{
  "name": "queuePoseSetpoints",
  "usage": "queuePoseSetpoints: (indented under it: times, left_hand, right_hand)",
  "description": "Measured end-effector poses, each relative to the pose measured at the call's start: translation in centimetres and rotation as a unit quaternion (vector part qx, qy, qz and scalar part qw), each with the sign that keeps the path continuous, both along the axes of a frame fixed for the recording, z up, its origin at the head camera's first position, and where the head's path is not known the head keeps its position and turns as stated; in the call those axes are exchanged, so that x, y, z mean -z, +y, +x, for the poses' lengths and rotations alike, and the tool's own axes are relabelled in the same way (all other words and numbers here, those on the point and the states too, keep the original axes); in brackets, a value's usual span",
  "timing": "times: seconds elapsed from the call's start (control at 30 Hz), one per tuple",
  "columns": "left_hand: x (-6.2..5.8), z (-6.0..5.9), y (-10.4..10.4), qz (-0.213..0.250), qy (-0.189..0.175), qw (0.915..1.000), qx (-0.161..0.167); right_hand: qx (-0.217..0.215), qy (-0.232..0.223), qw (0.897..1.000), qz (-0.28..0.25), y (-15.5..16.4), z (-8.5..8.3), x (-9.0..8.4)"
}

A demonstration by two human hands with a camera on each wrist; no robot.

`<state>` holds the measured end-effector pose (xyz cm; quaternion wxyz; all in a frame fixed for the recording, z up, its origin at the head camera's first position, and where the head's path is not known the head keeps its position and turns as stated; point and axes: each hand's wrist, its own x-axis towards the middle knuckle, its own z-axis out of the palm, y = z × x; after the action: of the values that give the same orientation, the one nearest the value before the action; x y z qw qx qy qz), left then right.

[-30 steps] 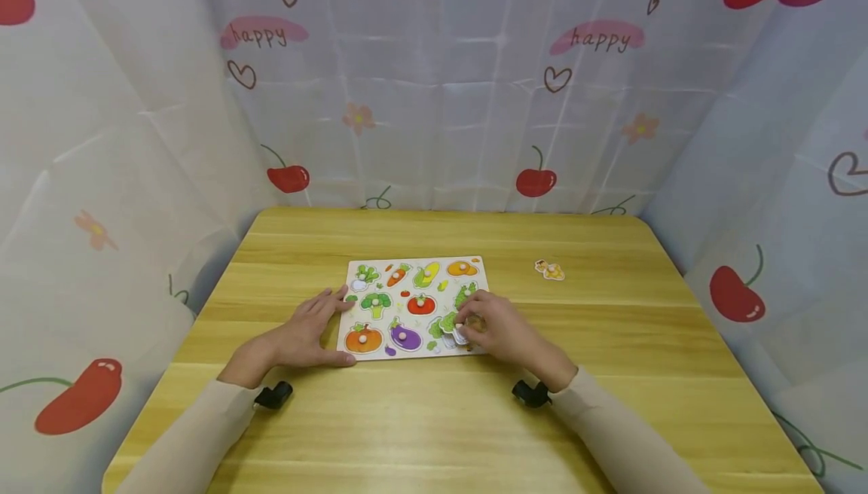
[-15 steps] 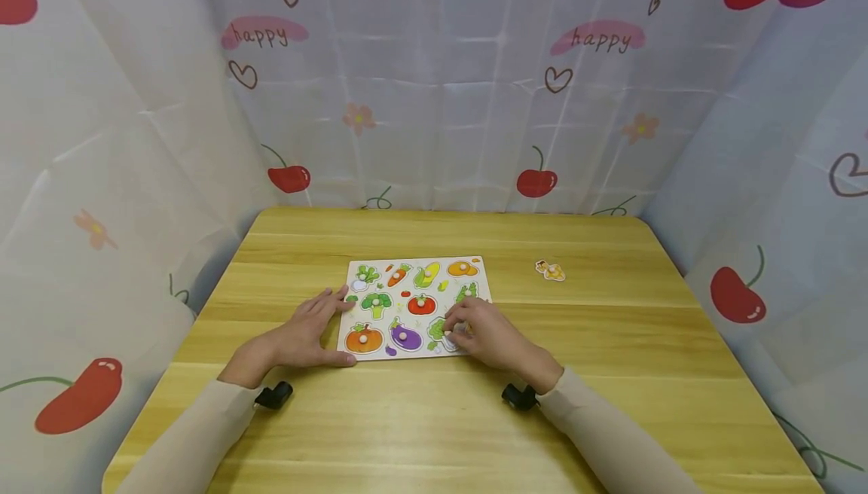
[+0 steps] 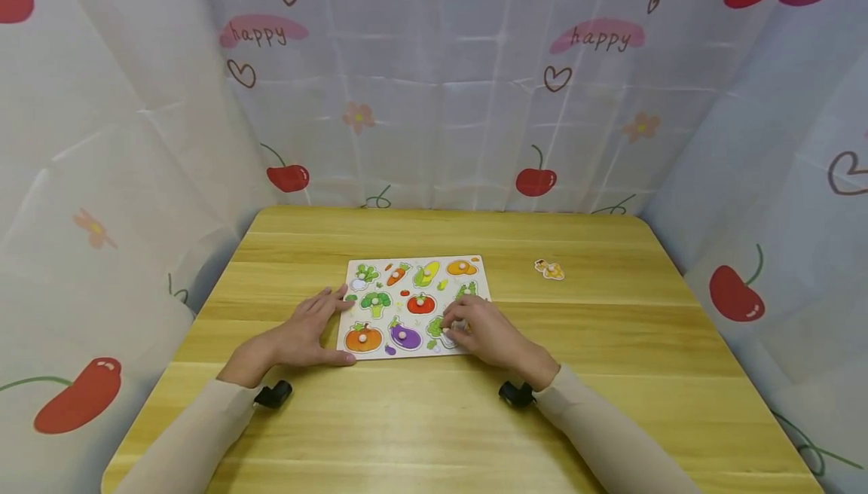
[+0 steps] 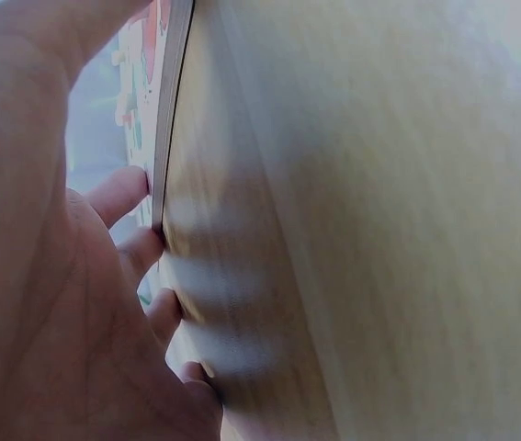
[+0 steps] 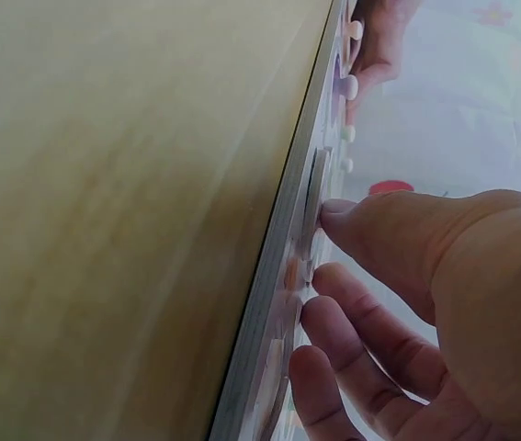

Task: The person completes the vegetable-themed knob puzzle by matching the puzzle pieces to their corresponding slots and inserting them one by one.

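Note:
A vegetable knob puzzle board [image 3: 389, 355] lies on the table. My left hand [image 3: 308, 332] rests at its left edge, fingers spread and fairly straight, thumb at the near corner. Over the board's near right corner, my right hand [image 3: 490, 334] pinches a green-and-white leafy vegetable puzzle piece [image 3: 436, 328] by its knob, partly covering it. From the right wrist, that piece's edge [image 5: 311, 204] stands slightly proud of the board, beside the thumb. The eggplant piece [image 3: 405, 336] sits just left of it, and the tomato piece [image 3: 421, 304] lies behind.
A loose yellow-brown puzzle piece [image 3: 551, 269] with a knob lies on the wooden table [image 3: 610, 343], right of the board. Broccoli [image 3: 376, 303], pumpkin [image 3: 363, 339] and corn [image 3: 427, 275] pieces sit in the board. Cherry-printed curtains [image 3: 434, 140] surround the table.
My right hand has moved slightly left and lower with the leafy piece, over its matching picture on the board, then nearly stopped. The left hand has stayed in place.

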<state>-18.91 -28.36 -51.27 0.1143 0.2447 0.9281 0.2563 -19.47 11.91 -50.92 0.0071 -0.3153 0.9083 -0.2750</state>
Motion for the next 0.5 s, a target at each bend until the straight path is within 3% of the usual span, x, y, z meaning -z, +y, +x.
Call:
queuePoseSetpoints:
  times: [0.5]
  left_hand:
    - [0.03, 0.06, -0.09, 0.002, -0.004, 1.0000, -0.002]
  right_hand:
    - [0.004, 0.024, 1.000, 0.005, -0.33, 0.56, -0.10]
